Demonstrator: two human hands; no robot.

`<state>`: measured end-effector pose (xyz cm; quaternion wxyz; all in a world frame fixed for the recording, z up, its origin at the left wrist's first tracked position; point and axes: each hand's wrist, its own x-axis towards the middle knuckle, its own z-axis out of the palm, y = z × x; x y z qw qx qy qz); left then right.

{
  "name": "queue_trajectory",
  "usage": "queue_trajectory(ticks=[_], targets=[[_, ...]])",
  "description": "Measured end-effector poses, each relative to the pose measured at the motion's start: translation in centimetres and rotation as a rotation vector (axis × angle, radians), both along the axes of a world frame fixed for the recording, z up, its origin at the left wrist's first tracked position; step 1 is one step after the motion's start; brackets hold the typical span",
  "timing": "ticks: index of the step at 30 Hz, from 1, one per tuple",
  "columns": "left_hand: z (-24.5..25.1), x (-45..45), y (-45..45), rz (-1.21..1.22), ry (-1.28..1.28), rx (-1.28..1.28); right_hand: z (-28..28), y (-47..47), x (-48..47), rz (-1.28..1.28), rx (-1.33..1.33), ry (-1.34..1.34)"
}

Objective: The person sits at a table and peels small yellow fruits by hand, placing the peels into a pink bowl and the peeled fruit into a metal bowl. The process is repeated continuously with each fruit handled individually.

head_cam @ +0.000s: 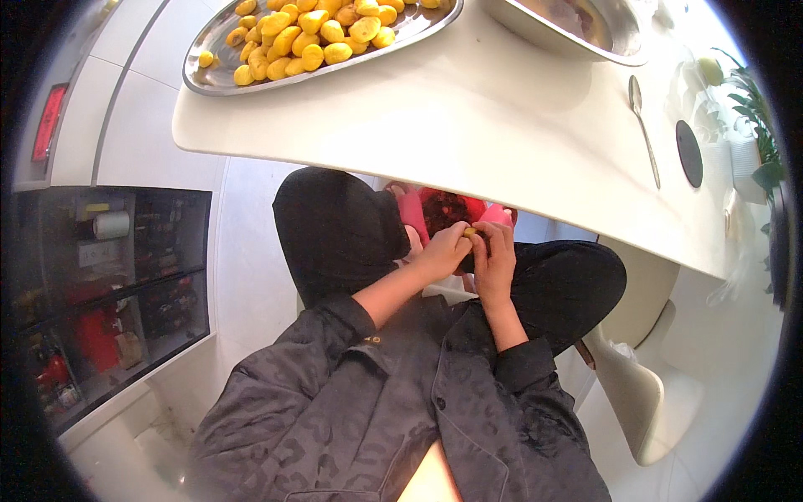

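Observation:
Between my two hands, low in front of my lap, is a small yellow piece [470,232], like the rounded yellow pieces on the platter. My left hand [443,252] grips it from the left with thumb and fingers, and my right hand [495,254] pinches it from the right. Just beyond the hands, below the table edge, is a red container [448,204] with dark contents, partly hidden by the table. On the table above lies an oval metal platter [216,89] heaped with yellow rounded pieces [301,41].
The white table [426,132] hangs over my knees. A deep metal pan [621,53] with liquid stands at its far right, near a metal spoon [643,128] and a dark round disc [689,154]. A white chair [633,389] is at right, a glass-fronted cabinet [113,282] at left.

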<state>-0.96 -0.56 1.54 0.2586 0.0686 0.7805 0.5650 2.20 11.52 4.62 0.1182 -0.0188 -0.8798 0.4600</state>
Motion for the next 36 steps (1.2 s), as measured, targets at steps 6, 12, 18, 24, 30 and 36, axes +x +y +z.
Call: queue_trajectory(ticks=[6,12,18,24,30,36], targets=[[-0.8,0.8,1.4,0.145,0.215,0.044,-0.2,-0.8,-0.5,-0.049,0.035,0.083],[0.1,1.1,1.1,0.080,0.245,-0.038,-3.5,0.8,0.1,-0.131,-0.831,-0.372],[1.1,0.7,1.0,0.037,0.287,-0.171,-2.1,0.4,0.1,-0.162,-1.243,-0.473],[1.1,0.2,0.7,0.047,0.561,-0.077,-3.7,1.3,0.0,-0.186,-0.848,-0.444],[1.0,0.4,-0.1,-0.079,0.453,-0.099,-3.5,1.7,-0.2,-0.162,-0.245,-0.233],[2.0,0.0,-1.0,0.049,0.135,0.075,-3.9,1.9,-0.2,-0.146,-0.195,-0.141]])
